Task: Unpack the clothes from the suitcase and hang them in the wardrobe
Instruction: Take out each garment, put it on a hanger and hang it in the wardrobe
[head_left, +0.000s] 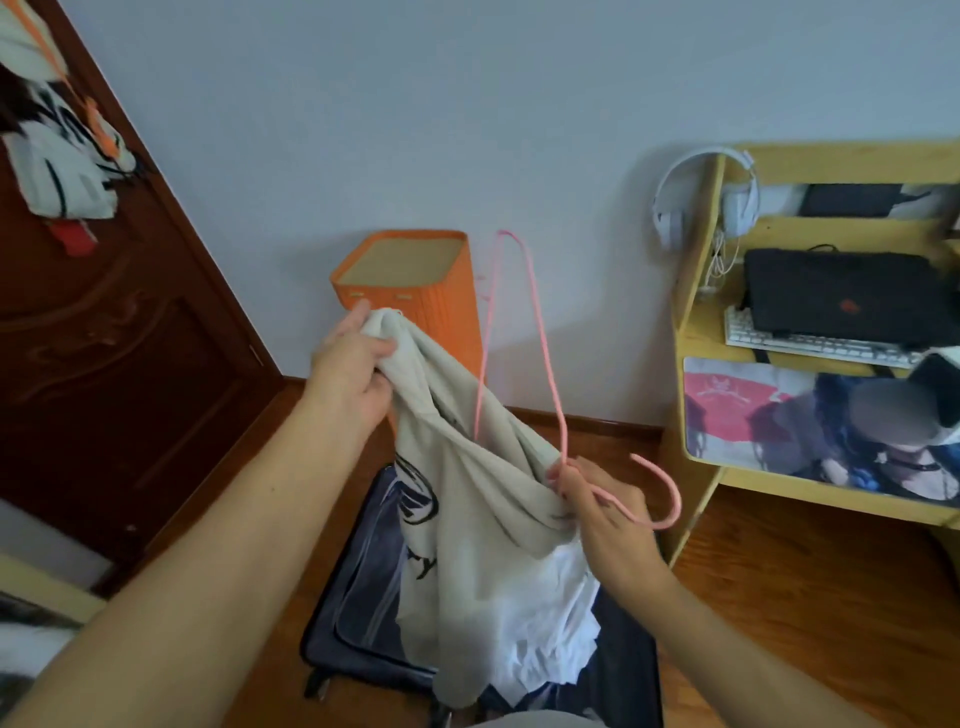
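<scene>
Over the open suitcase (358, 613), the left hand (353, 374) gripped the beige shirt (483, 499) bunched; the right hand (605, 514) pinched the pink hanger (545, 374). Best spread the collar and feed one shoulder first.

Soft, even daylight, faint shadows, slight overall blur, wide-angle bending at edges.
</scene>
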